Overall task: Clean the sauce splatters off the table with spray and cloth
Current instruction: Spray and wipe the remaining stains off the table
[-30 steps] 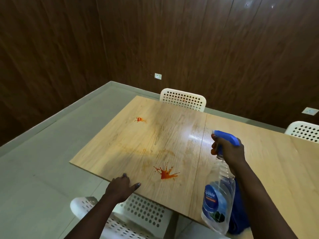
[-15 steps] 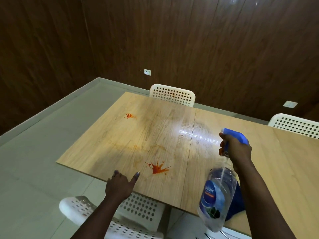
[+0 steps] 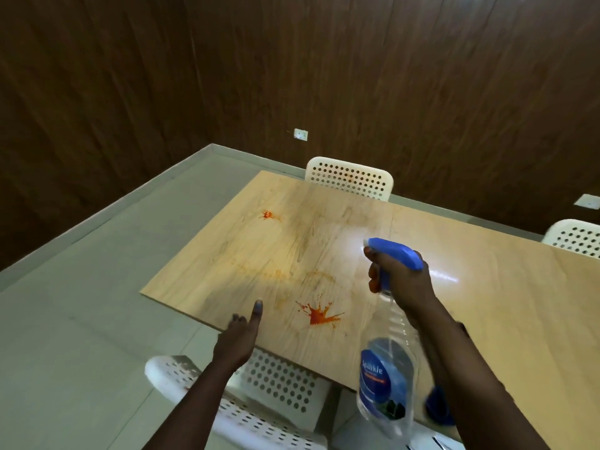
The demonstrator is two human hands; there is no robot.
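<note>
A light wooden table [image 3: 487, 319] carries a large orange-red sauce splatter [image 3: 319, 315] near its front edge and a smaller splatter [image 3: 268, 216] farther back left. Faint orange smears lie between them. My right hand [image 3: 401, 280] grips the blue trigger head of a clear spray bottle [image 3: 388, 381], held above the table just right of the large splatter. My left hand [image 3: 242, 332] hovers at the table's front edge, left of that splatter, thumb stuck out and fingers loose. A blue cloth [image 3: 438, 405] peeks out behind my right forearm.
White perforated chairs stand around the table: one below my left arm [image 3: 259, 404], one at the far side [image 3: 350, 178], one at the right [image 3: 574, 237]. Dark wood-panelled walls enclose the corner. Grey floor stretches to the left.
My right hand has carried the bottle left and higher, closer to the large splatter. My left hand has lifted off the table edge.
</note>
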